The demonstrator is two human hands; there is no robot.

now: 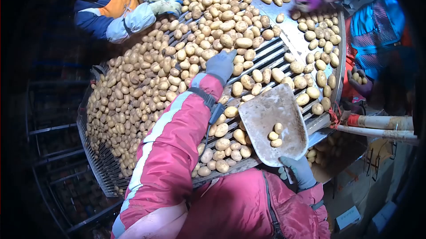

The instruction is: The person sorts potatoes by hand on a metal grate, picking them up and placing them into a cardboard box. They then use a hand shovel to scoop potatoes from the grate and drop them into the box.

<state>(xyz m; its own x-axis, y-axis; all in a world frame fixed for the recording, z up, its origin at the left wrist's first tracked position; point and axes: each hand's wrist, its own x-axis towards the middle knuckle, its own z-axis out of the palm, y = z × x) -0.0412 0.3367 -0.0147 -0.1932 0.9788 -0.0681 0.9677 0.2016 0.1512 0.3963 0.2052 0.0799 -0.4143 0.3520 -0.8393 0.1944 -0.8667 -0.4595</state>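
Note:
My left hand point(220, 65), in a grey glove, reaches out over the potatoes point(243, 42) on the slatted sorting table point(270, 55). One finger is stretched out and touches or nearly touches the potatoes; the others are partly hidden, and no held potato shows. Close to my body, my right hand point(300, 171), also gloved, grips the rear edge of a worn, pale scoop point(266, 110). Three small potatoes point(276, 143) lie inside the scoop, which is tilted above the slats.
A large potato heap point(128, 88) covers the table's left side. Across from me a person's gloved hands point(165, 6) rest at the heap. Another worker's purple glove point(307, 0) is among potatoes at the upper right. White pipes point(377, 128) jut out at right, above a box of potatoes point(330, 150).

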